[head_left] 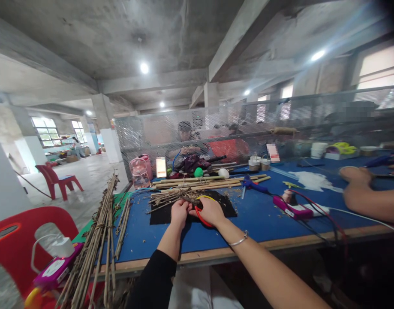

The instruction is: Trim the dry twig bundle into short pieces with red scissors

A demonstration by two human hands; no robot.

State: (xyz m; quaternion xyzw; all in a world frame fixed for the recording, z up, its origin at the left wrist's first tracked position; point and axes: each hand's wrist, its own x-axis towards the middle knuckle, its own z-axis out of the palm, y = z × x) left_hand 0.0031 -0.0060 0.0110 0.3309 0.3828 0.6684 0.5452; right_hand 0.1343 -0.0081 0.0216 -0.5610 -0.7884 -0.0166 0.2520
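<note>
My right hand is closed around scissors with red and yellow handles; their dark blades point up and to the left. My left hand is closed in a pinch just left of the blades, close against the fingertips of my right hand. What it pinches is too small to make out, perhaps a thin twig. Both hands are over a black mat on the blue table top. Directly beyond them lies a pile of short dry twigs, with small chips scattered around.
Long dry stalks lean over the table's left edge beside a red chair. Behind the twigs lie pale sticks. To the right are a blue glue gun, a purple power strip with cables, and a co-worker's arm. A perforated metal screen stands behind.
</note>
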